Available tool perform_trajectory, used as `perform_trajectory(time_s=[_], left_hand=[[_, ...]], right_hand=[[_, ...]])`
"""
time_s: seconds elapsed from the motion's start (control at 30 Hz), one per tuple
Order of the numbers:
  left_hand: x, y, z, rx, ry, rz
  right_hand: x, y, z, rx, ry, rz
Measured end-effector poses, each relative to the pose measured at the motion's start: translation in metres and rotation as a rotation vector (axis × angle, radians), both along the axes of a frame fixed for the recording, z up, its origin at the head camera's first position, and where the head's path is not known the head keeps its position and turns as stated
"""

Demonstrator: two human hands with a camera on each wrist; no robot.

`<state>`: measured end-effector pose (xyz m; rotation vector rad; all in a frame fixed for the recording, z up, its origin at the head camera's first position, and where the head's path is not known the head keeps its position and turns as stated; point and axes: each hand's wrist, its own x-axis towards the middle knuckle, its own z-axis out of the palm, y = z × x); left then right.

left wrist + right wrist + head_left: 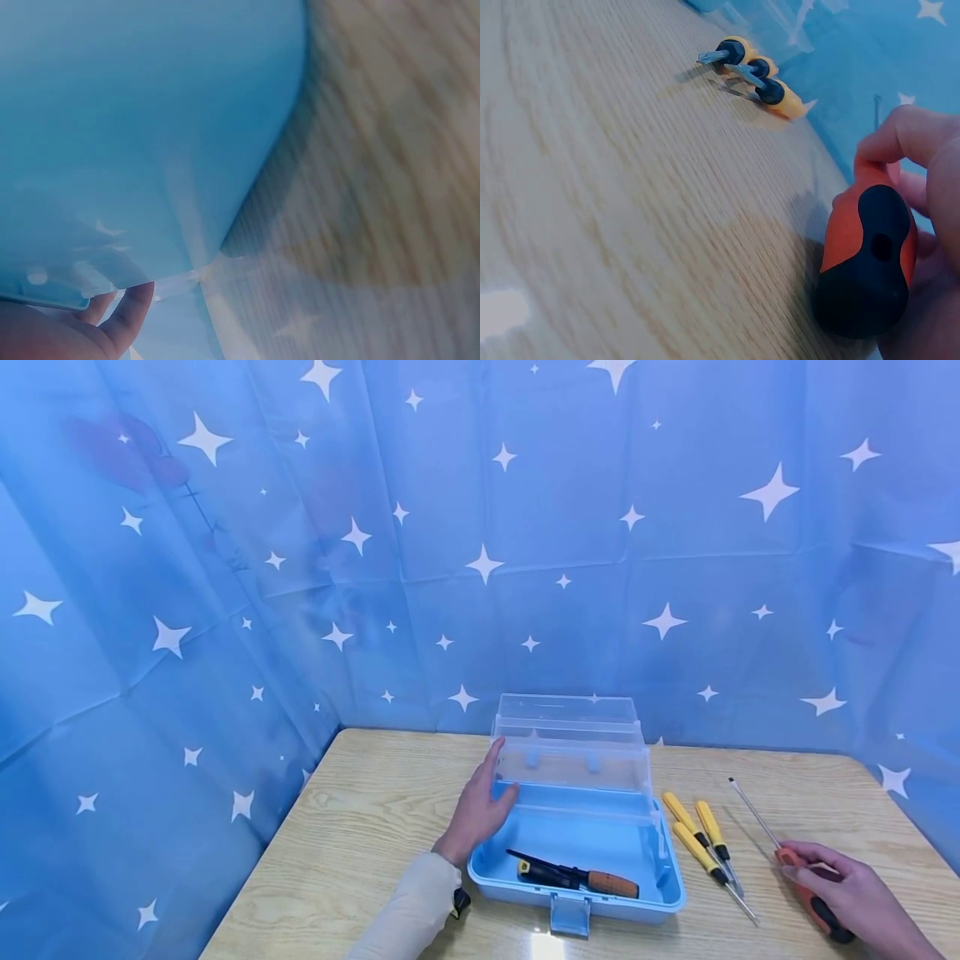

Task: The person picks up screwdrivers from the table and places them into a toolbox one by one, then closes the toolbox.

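My right hand point(847, 889) grips a screwdriver point(798, 885) by its orange and black handle. Its long shank points up and away, and the butt end of the screwdriver point(866, 270) fills the right of the right wrist view. My left hand point(476, 810) rests at the left side of a light blue toolbox point(487, 889), fingers extended along its raised clear lid point(570, 760). Beyond the box edge in the left wrist view, fingertips point(135, 311) show. Inside the toolbox lie a tool with an orange-brown handle point(613, 884) and a black tool with a yellow end point(543, 872).
Three screwdrivers with yellow and black handles point(697, 847) lie together right of the toolbox. Partly behind my left forearm is a black and yellow object point(461, 903). A blue star-patterned curtain point(480, 610) hangs around the wooden table point(360, 827).
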<state>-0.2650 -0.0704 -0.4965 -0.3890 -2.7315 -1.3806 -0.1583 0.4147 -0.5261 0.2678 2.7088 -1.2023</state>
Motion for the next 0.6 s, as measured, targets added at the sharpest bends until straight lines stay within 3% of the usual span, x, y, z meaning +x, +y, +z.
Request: perform_trajectory(time_s=[0.6], left_hand=[[0.0009, 0.0009, 0.0004, -0.004, 0.006, 0.009]], right_hand=[[0.0012, 0.0015, 0.0007, 0.074, 0.059, 0.014]])
